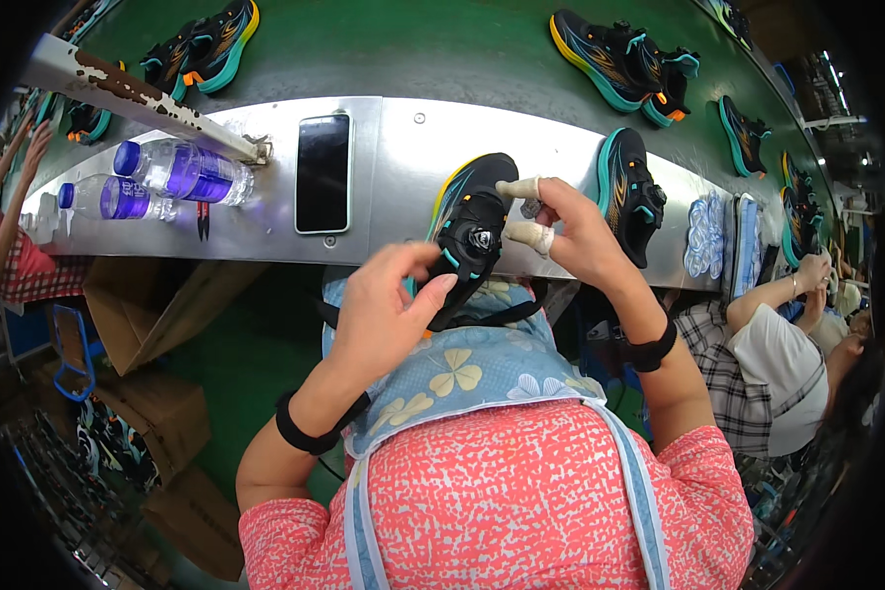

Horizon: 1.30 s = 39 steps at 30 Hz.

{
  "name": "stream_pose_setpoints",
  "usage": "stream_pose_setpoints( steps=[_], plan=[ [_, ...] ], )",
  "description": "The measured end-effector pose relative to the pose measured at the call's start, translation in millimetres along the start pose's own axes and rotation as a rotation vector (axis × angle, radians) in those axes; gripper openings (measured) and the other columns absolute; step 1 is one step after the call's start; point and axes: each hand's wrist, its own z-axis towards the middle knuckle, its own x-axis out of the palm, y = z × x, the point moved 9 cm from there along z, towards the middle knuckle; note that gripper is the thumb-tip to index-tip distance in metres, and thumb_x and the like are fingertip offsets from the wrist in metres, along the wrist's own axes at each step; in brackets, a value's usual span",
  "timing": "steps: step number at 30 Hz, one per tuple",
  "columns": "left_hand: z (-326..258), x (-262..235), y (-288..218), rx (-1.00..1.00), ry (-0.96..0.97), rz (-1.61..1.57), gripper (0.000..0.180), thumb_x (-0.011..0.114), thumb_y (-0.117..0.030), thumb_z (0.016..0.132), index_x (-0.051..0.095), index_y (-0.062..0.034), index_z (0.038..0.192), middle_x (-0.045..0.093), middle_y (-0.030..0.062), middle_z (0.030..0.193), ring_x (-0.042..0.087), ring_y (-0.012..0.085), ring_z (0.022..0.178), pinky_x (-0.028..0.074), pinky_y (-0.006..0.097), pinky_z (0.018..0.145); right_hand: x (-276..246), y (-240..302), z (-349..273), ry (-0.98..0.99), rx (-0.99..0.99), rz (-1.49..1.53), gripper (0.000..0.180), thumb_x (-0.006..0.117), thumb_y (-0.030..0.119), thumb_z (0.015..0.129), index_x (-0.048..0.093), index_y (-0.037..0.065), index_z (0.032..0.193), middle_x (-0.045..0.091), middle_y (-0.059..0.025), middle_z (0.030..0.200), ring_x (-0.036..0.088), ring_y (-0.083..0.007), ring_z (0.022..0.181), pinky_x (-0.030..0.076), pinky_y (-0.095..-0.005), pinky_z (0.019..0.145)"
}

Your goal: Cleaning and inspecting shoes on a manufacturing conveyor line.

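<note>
Your left hand (379,305) curved beside the heel end of the dark running shoe (474,187), its thumb and fingers parted; whether it gripped the shoe, you could not tell. Your right hand (585,236) held its thumb and forefinger, in pale finger covers (529,234), apart at the shoe's right side. The shoe lay toe outward, reaching past the near edge of the metal desk (393,211), dial (481,239) up. The step in hand looked like handling the shoe around that dial; the next move seemed to call for steadying the overhanging heel. Leftward, bare metal offered room up to the black phone (323,175); rightward, a narrower gap ended at a second shoe (619,182). Beyond the desk's far edge, the green surface (413,49) carried more shoes (605,59).
</note>
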Motion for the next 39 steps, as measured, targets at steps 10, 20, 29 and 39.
stream_pose_setpoints(
  steps=[10,20,29,39],
  plan=[
    [41.7,53.9,19.8,0.193,-0.045,0.157,0.09,0.082,-0.023,0.068,0.032,0.0036,0.139,0.044,0.0241,0.136,0.044,0.0398,0.125,0.036,0.048,0.104,35.6,21.5,10.6,0.176,-0.119,0.062,0.036,0.08,0.015,0.072,0.064,0.007,0.104,0.056,-0.005,0.09,0.054,-0.0125,0.075,0.046,-0.0268,0.068],
    [40.0,55.3,17.9,0.122,-0.042,0.13,0.094,0.083,-0.024,0.068,0.03,0.0067,0.139,0.045,0.028,0.134,0.043,0.0413,0.126,0.036,0.046,0.105,26.4,35.1,-10.4,0.067,-0.235,-0.096,0.038,0.075,0.016,0.077,0.063,0.008,0.113,0.058,-0.0139,0.083,0.06,-0.0303,0.075,0.049,-0.0379,0.067],
    [39.9,56.4,16.3,0.106,-0.064,0.136,0.097,0.084,-0.027,0.067,0.029,0.0074,0.139,0.045,0.0281,0.134,0.043,0.0417,0.126,0.036,0.046,0.105,27.8,45.4,4.7,0.03,-0.274,-0.489,0.03,0.075,0.027,0.078,0.058,0.004,0.087,0.059,-0.0154,0.079,0.062,-0.0333,0.075,0.048,-0.0405,0.063],
    [-20.5,19.8,-28.1,0.508,0.054,0.222,0.056,0.078,-0.018,0.07,0.059,-0.0069,0.121,0.06,0.0115,0.106,0.053,0.0298,0.101,0.039,0.04,0.089,-174.8,-67.7,-32.7,-0.654,-0.142,0.286,0.032,0.05,0.025,0.101,0.062,0.005,0.121,0.064,-0.0038,0.107,0.057,-0.0127,0.093,0.046,-0.0272,0.086]
  ],
)
